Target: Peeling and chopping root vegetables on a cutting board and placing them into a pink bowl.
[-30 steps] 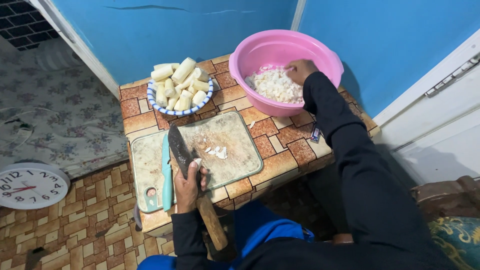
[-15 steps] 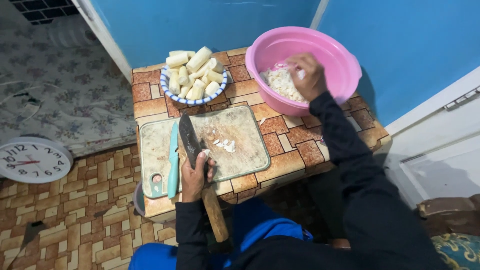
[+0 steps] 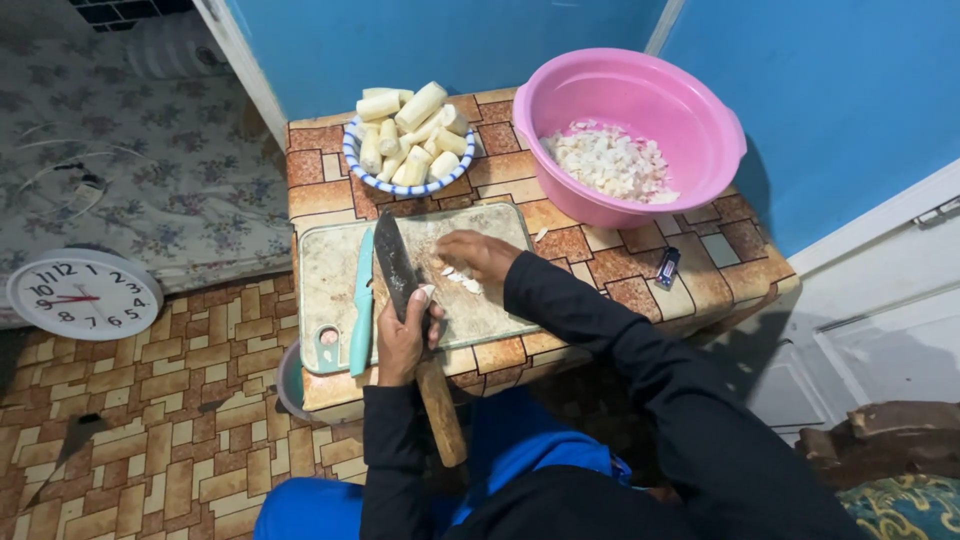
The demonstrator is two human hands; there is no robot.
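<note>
The low table (image 3: 620, 262) has a brick-pattern cover, and the pink basin (image 3: 640, 130) at its far right corner is the biggest thing on it, with a heap of white chopped bits inside. Beside the basin sits a blue-rimmed bowl (image 3: 372, 172) piled with pale peeled sticks. Nearer the person lies the board (image 3: 330, 262), with a teal knife (image 3: 361, 300) resting along its left part.

The left hand (image 3: 405, 340) is clenched round the cleaver (image 3: 395, 265), blade lying flat on the board. The right hand (image 3: 478, 255) rests loosely curled over the last white bits (image 3: 462, 278) in the middle of the board; I cannot tell whether it grips any.

To gather them well, I'd say keep the blade flat and unmoving, fingers clear of its edge, and sweep the bits into one tight heap before lifting.
</note>
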